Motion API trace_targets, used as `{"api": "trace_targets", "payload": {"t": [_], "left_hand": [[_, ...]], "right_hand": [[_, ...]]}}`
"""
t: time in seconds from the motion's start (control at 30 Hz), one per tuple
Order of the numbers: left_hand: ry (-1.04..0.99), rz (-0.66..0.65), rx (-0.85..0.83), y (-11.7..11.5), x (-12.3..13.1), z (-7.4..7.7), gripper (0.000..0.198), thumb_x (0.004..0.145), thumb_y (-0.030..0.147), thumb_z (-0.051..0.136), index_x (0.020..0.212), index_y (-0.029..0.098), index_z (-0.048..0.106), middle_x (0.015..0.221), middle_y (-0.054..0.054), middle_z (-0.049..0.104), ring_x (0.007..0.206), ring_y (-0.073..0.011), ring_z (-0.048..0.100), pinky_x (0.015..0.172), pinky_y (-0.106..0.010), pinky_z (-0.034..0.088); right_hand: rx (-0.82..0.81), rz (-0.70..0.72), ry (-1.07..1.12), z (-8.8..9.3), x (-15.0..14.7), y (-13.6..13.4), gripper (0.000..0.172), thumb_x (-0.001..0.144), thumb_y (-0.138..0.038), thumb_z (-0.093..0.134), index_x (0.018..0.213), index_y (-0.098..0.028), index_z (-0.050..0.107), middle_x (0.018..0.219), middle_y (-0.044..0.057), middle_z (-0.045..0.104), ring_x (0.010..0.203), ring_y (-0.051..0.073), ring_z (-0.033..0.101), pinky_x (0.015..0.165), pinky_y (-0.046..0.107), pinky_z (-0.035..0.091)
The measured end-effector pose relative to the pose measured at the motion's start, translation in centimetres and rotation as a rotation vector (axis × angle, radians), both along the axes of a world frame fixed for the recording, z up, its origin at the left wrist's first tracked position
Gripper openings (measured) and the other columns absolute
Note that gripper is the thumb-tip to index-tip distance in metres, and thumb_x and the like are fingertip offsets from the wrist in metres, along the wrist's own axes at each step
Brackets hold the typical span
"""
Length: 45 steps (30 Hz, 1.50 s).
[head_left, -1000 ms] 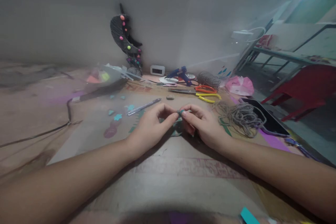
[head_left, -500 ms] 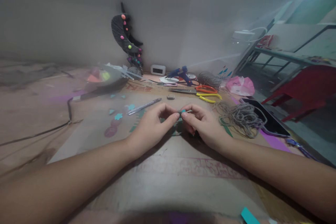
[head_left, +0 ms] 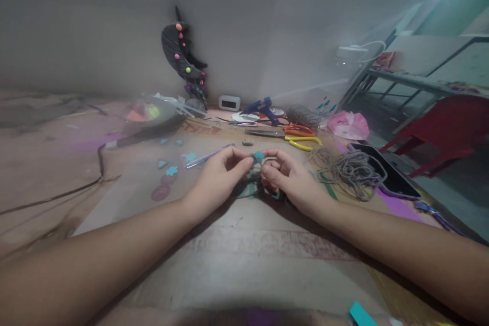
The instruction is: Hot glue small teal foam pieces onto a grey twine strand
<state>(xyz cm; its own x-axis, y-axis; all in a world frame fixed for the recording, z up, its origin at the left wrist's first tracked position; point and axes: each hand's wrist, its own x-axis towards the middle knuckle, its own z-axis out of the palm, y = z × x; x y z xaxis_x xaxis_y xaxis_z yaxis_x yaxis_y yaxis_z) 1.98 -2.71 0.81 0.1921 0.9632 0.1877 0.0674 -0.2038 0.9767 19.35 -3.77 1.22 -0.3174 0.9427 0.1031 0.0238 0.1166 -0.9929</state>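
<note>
A small teal flower-shaped piece (head_left: 259, 155) sits between my two hands, with dark grey cord at its base. The thumb and forefinger of my left hand (head_left: 219, 175) pinch it from the left side. My right hand (head_left: 294, 175) has its fingers curled and pinched just right of the flower, around what looks like a strand of the same cord. A loop of the grey cord (head_left: 246, 195) hangs under the hands. More teal pieces lie to the left, among them a flower (head_left: 172, 170) near a clear pen (head_left: 210, 156).
Orange-and-yellow-handled scissors (head_left: 303, 136), a blue glue gun (head_left: 262, 108) and a white clock (head_left: 229, 102) are at the back. On the right are a tangle of grey cord (head_left: 353, 170) and a dark phone (head_left: 393, 175). A decorated crescent (head_left: 175, 46) stands against the wall.
The teal flower has come up into fuller view between the fingertips. My right fingers have shifted slightly down and off it, and a cord loop shows below.
</note>
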Motion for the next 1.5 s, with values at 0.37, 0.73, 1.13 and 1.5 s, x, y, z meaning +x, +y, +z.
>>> {"api": "trace_targets", "payload": {"t": [0.37, 0.73, 1.13, 1.5], "left_hand": [[-0.014, -0.093, -0.022, -0.32, 0.06, 0.18, 0.016, 0.083, 0.028, 0.064, 0.095, 0.018, 0.065, 0.093, -0.004, 0.069, 0.084, -0.0154, 0.063, 0.077, -0.028, 0.048], [0.052, -0.058, -0.007, -0.46, 0.02, 0.42, 0.019, 0.084, 0.035, 0.064, 0.083, 0.017, 0.065, 0.081, -0.002, 0.067, 0.077, -0.0162, 0.061, 0.074, -0.03, 0.048], [0.073, -0.045, 0.011, -0.28, 0.0, 0.27, 0.019, 0.084, 0.035, 0.062, 0.078, 0.016, 0.064, 0.077, -0.002, 0.065, 0.073, -0.0153, 0.058, 0.073, -0.029, 0.047], [-0.161, -0.136, -0.085, -0.04, 0.24, -0.17, 0.025, 0.09, 0.031, 0.057, 0.106, 0.017, 0.068, 0.088, -0.005, 0.069, 0.08, -0.0154, 0.063, 0.079, -0.03, 0.051]], "right_hand": [[0.066, -0.09, -0.105, 0.11, 0.09, -0.04, 0.035, 0.081, -0.05, 0.066, 0.089, -0.018, 0.057, 0.058, -0.007, 0.05, 0.051, 0.008, 0.042, 0.049, 0.023, 0.032], [0.092, -0.072, -0.17, 0.32, 0.04, -0.17, 0.034, 0.082, -0.052, 0.066, 0.086, -0.019, 0.057, 0.06, -0.006, 0.051, 0.053, 0.009, 0.044, 0.05, 0.023, 0.032], [0.063, -0.064, -0.161, 0.08, 0.07, -0.17, 0.037, 0.081, -0.054, 0.066, 0.087, -0.019, 0.057, 0.061, -0.006, 0.053, 0.053, 0.009, 0.044, 0.05, 0.024, 0.033], [0.101, -0.111, -0.116, 0.31, 0.2, -0.09, 0.033, 0.086, -0.051, 0.062, 0.087, -0.019, 0.054, 0.056, -0.007, 0.048, 0.05, 0.008, 0.041, 0.049, 0.024, 0.032]]}}
